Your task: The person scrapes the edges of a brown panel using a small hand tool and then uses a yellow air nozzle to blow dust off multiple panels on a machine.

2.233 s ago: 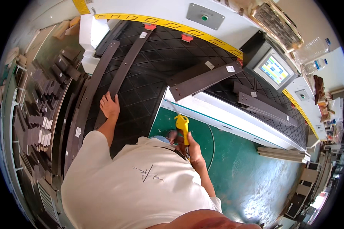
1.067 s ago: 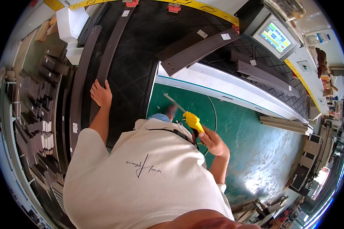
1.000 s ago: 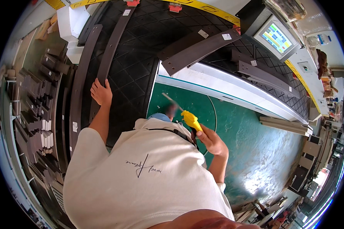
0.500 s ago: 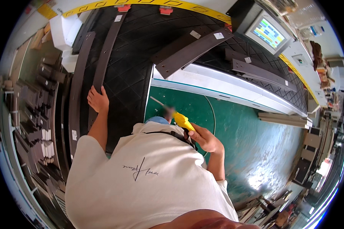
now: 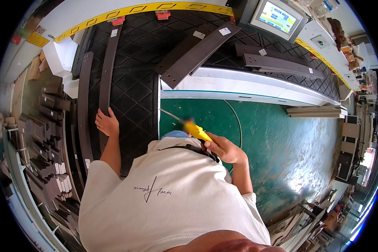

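My left hand point(image 5: 108, 122) lies across a long, narrow dark brown board point(image 5: 109, 71), thumb along one edge and fingers over the other. The board rests on a black padded bed point(image 5: 134, 96) and carries a white label near its far end. A second dark board point(image 5: 85, 105) runs beside it on the left. In my right hand point(image 5: 226, 149) is a yellow air blow gun point(image 5: 196, 130), its thin metal nozzle aimed up and left, over the floor beside the bed. The fingers wrap round its handle, and the nozzle touches nothing I can see.
More labelled dark boards point(image 5: 199, 54) lie crossed on the bed's far side, others point(image 5: 281, 66) to the right. A lit control screen point(image 5: 278, 17) stands behind. A hose point(image 5: 238, 119) crosses the green floor point(image 5: 281, 143). Racked board pieces point(image 5: 50, 147) fill the left side.
The whole view has shifted slightly, and the control screen shows a different page. My left hand stays on the board; my right hand still holds the blow gun in much the same pose.
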### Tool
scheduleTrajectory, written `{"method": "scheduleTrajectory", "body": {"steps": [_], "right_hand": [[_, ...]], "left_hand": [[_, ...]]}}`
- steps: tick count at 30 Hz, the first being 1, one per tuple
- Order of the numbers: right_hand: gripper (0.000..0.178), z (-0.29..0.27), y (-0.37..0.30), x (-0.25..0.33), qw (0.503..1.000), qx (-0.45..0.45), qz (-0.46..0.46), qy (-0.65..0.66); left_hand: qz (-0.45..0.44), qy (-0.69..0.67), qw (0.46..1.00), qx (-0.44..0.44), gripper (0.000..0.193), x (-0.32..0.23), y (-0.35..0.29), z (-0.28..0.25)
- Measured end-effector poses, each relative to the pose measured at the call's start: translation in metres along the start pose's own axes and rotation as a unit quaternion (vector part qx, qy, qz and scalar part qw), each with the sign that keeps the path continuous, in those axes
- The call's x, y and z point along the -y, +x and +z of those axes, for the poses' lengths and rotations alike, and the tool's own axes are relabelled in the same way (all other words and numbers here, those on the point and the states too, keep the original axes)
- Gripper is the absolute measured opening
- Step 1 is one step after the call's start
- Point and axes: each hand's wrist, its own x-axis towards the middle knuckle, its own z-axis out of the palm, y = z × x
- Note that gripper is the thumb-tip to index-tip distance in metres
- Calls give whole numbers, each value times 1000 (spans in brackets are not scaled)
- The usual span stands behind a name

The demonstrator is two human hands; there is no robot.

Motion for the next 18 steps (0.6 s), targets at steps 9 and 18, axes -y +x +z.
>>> {"method": "scheduleTrajectory", "body": {"steps": [9,18], "right_hand": [[65,3,-2,-3,1000,-21,5,15],[51,1,1,3,999,-14,9,32]], "left_hand": [[1,-6,1000,-4,61,3,0,5],[-1,-16,1000,-10,61,4,-1,3]]}}
